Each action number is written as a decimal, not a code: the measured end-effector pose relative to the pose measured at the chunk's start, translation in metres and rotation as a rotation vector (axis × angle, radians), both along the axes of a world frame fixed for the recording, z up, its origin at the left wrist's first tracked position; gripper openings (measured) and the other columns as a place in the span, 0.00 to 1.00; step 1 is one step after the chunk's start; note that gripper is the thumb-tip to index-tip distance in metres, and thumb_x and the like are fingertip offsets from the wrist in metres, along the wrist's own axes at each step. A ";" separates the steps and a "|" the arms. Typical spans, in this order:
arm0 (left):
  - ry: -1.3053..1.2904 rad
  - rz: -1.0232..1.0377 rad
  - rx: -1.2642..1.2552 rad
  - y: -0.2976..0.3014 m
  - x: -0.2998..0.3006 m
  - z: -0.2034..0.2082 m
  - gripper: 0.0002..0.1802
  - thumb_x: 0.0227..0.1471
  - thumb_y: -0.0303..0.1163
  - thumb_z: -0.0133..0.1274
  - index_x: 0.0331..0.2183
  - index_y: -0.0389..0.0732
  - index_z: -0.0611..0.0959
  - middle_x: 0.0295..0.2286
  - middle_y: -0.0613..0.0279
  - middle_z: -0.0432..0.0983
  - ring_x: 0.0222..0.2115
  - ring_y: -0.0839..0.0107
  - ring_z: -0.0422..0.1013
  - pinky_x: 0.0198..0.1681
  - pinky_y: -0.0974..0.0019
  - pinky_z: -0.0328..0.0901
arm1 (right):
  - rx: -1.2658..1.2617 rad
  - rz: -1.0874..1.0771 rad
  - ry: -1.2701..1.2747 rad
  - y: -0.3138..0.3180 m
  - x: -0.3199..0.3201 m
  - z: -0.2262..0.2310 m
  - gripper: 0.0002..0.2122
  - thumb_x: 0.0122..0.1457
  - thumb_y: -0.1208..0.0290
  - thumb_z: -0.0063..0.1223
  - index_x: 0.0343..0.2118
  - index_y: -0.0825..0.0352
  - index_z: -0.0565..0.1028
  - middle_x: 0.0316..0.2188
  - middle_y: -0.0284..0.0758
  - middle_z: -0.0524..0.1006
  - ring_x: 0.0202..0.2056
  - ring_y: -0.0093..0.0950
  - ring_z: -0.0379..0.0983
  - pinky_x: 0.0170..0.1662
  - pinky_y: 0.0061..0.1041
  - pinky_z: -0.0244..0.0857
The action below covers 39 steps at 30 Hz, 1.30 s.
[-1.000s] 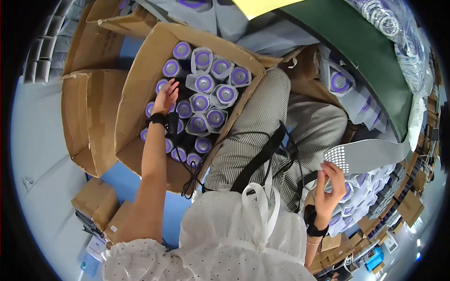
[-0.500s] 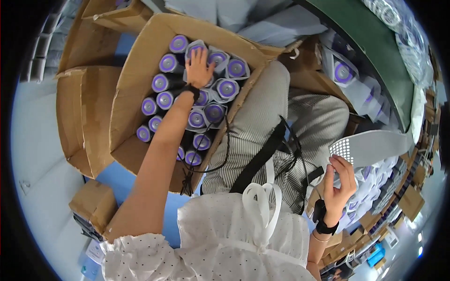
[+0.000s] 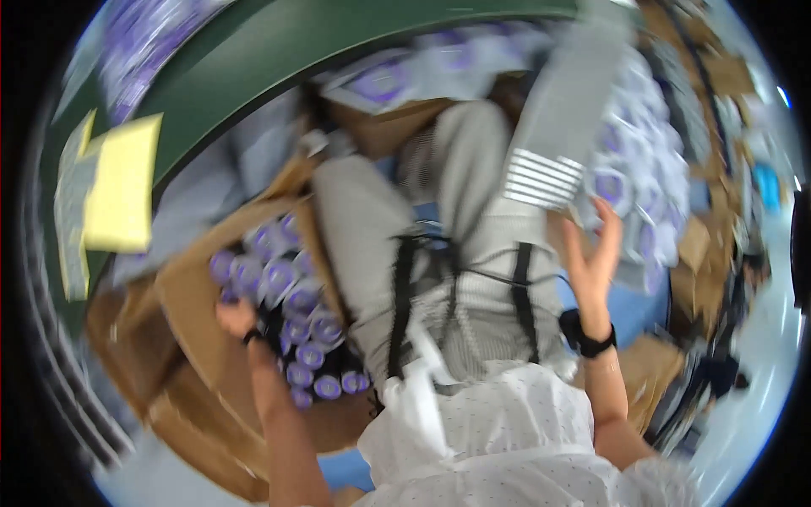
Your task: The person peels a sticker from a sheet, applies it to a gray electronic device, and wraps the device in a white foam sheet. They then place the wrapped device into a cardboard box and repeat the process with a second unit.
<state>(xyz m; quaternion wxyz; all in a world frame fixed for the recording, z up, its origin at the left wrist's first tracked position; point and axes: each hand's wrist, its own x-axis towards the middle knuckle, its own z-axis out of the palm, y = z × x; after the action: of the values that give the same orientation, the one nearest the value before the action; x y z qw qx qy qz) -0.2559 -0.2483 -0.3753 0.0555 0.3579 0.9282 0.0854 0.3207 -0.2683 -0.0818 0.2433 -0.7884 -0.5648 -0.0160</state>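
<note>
My left hand (image 3: pixel 235 317) is inside an open cardboard box (image 3: pixel 190 275) on the left, at the edge of a packed group of dark cylinders (image 3: pixel 304 355) with round purple-rimmed ends. Some of these are wrapped in whitish film. Motion smears the fingers there, and whether they grip a cylinder is not clear. On the right, my right hand (image 3: pixel 595 262) is raised with fingers and thumb apart, holding nothing. Just beyond its fingertips is a long grey panel (image 3: pixel 566 110) with rows of white slots. Several film-wrapped purple-ended cylinders (image 3: pixel 646 182) stand beside that hand.
A dark green table edge (image 3: pixel 338 34) curves across the far side, with yellow paper (image 3: pixel 122 186) hanging at its left. More wrapped cylinders (image 3: pixel 380 80) sit beyond my knees. Another cardboard box (image 3: pixel 655 372) is at the right. A cable (image 3: pixel 507 253) crosses my lap.
The whole view has swung to the right, so the box now appears lower left. My left hand has shifted from atop the cylinders to their far-left edge. My right hand's fingers have spread.
</note>
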 end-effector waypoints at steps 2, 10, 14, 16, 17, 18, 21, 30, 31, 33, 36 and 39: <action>-0.163 -0.189 -0.239 -0.012 -0.053 -0.022 0.53 0.28 0.52 0.69 0.52 0.31 0.68 0.47 0.41 0.69 0.48 0.47 0.67 0.52 0.51 0.63 | -0.037 -0.108 0.126 -0.001 0.010 -0.015 0.25 0.54 0.69 0.58 0.53 0.72 0.63 0.49 0.47 0.68 0.52 0.42 0.64 0.56 0.35 0.56; 0.059 -0.025 -0.440 0.007 -0.063 -0.066 0.59 0.27 0.56 0.69 0.58 0.50 0.58 0.49 0.39 0.60 0.48 0.39 0.63 0.49 0.44 0.63 | -0.145 -0.238 0.266 -0.055 0.034 -0.023 0.26 0.54 0.63 0.58 0.51 0.73 0.63 0.47 0.49 0.69 0.50 0.44 0.65 0.52 0.35 0.60; -0.137 -0.063 -0.342 -0.007 -0.059 -0.028 0.56 0.25 0.57 0.69 0.55 0.45 0.64 0.46 0.39 0.68 0.48 0.40 0.66 0.49 0.45 0.62 | -0.210 -0.197 0.276 -0.053 0.048 -0.016 0.18 0.54 0.65 0.57 0.45 0.69 0.71 0.43 0.44 0.73 0.45 0.41 0.69 0.49 0.34 0.63; 0.028 -0.237 -0.064 -0.022 -0.069 0.018 0.49 0.27 0.53 0.71 0.49 0.37 0.72 0.43 0.40 0.72 0.44 0.46 0.70 0.49 0.50 0.62 | -0.173 -0.180 0.314 -0.039 0.049 -0.004 0.14 0.55 0.67 0.56 0.42 0.68 0.73 0.40 0.43 0.75 0.43 0.39 0.71 0.47 0.33 0.64; -0.273 -0.203 0.180 -0.014 -0.015 0.068 0.44 0.32 0.45 0.71 0.48 0.33 0.72 0.43 0.42 0.72 0.45 0.49 0.68 0.52 0.53 0.61 | -0.056 -0.227 0.318 -0.036 0.052 0.007 0.11 0.55 0.69 0.55 0.39 0.67 0.75 0.37 0.41 0.76 0.40 0.38 0.73 0.45 0.32 0.65; -0.172 -0.282 0.314 -0.032 -0.064 0.088 0.41 0.33 0.37 0.71 0.47 0.27 0.72 0.45 0.45 0.71 0.46 0.56 0.67 0.52 0.60 0.60 | 0.062 -0.214 0.386 -0.021 0.043 0.014 0.08 0.55 0.70 0.54 0.36 0.67 0.76 0.35 0.39 0.77 0.37 0.36 0.74 0.43 0.31 0.66; -0.074 -0.443 0.377 -0.051 0.015 0.278 0.44 0.30 0.29 0.71 0.51 0.33 0.70 0.46 0.45 0.69 0.46 0.55 0.67 0.51 0.56 0.63 | 0.153 -0.127 0.358 0.002 0.033 0.025 0.05 0.55 0.76 0.53 0.34 0.68 0.76 0.32 0.38 0.77 0.34 0.34 0.75 0.38 0.27 0.67; -0.291 -0.202 1.155 -0.069 0.113 0.445 0.37 0.34 0.44 0.66 0.45 0.35 0.74 0.45 0.50 0.70 0.45 0.56 0.68 0.49 0.56 0.65 | 0.303 0.098 0.398 0.034 0.037 -0.004 0.04 0.52 0.82 0.54 0.32 0.69 0.76 0.30 0.38 0.77 0.32 0.36 0.74 0.35 0.28 0.67; -0.471 -0.188 1.282 -0.053 0.120 0.446 0.35 0.35 0.43 0.65 0.45 0.35 0.75 0.46 0.49 0.69 0.45 0.56 0.67 0.49 0.56 0.65 | 0.325 0.084 0.378 0.034 0.040 -0.010 0.05 0.52 0.82 0.54 0.32 0.69 0.76 0.29 0.38 0.77 0.31 0.36 0.74 0.35 0.28 0.66; -0.849 -0.156 1.525 -0.019 0.148 0.455 0.31 0.38 0.40 0.62 0.44 0.35 0.75 0.47 0.49 0.68 0.47 0.57 0.66 0.49 0.56 0.65 | 0.358 0.073 0.415 0.031 0.045 -0.008 0.05 0.51 0.83 0.55 0.32 0.69 0.76 0.29 0.38 0.77 0.31 0.36 0.74 0.35 0.27 0.66; -1.085 -0.040 1.766 0.042 0.200 0.447 0.28 0.40 0.44 0.57 0.42 0.38 0.76 0.44 0.50 0.68 0.46 0.58 0.66 0.49 0.53 0.62 | 0.414 0.077 0.438 0.028 0.048 0.003 0.06 0.50 0.84 0.55 0.31 0.70 0.76 0.27 0.39 0.77 0.30 0.35 0.74 0.35 0.27 0.66; -1.280 -0.084 1.598 0.114 0.256 0.420 0.27 0.43 0.46 0.56 0.43 0.40 0.75 0.44 0.55 0.69 0.47 0.61 0.65 0.49 0.53 0.60 | 0.421 0.002 0.452 0.010 0.062 0.015 0.05 0.51 0.83 0.55 0.31 0.70 0.77 0.27 0.39 0.77 0.29 0.33 0.75 0.34 0.25 0.66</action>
<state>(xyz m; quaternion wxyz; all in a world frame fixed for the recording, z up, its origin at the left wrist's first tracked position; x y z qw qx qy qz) 0.0002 -0.1339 0.0446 0.2889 0.2096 0.3829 0.8520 0.3828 -0.2578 -0.0672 0.5208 -0.7037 -0.4813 0.0434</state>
